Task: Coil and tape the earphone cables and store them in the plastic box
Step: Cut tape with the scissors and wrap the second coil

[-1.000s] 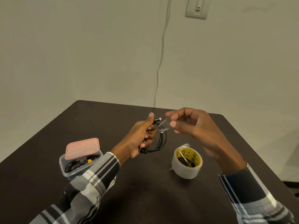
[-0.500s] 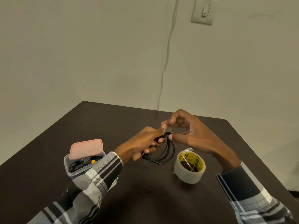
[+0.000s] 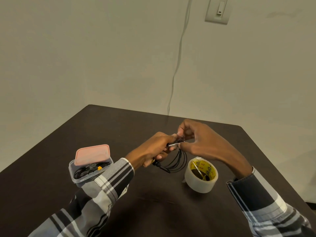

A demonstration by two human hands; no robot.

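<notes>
My left hand [image 3: 154, 149] grips a coiled black earphone cable [image 3: 177, 163] above the dark table [image 3: 153, 207]; the loops hang down below my fist. My right hand [image 3: 203, 142] pinches a short strip of clear tape [image 3: 180, 136] at the top of the coil, touching the fingertips of my left hand. A roll of clear tape [image 3: 201, 177] with a yellow core stands on the table just right of the coil. The clear plastic box [image 3: 89, 170] sits at the left, holding several black cables, with its pink lid [image 3: 93, 153] lying askew on top.
A thin cord [image 3: 177, 65] runs down the wall behind the table. A wall switch [image 3: 218, 10] is at the upper right. The table's right edge [image 3: 277, 171] runs close to my right forearm.
My right hand has brought the tape strip from beside the coil onto its top, meeting my left hand. Both hands have dropped slightly toward the table.
</notes>
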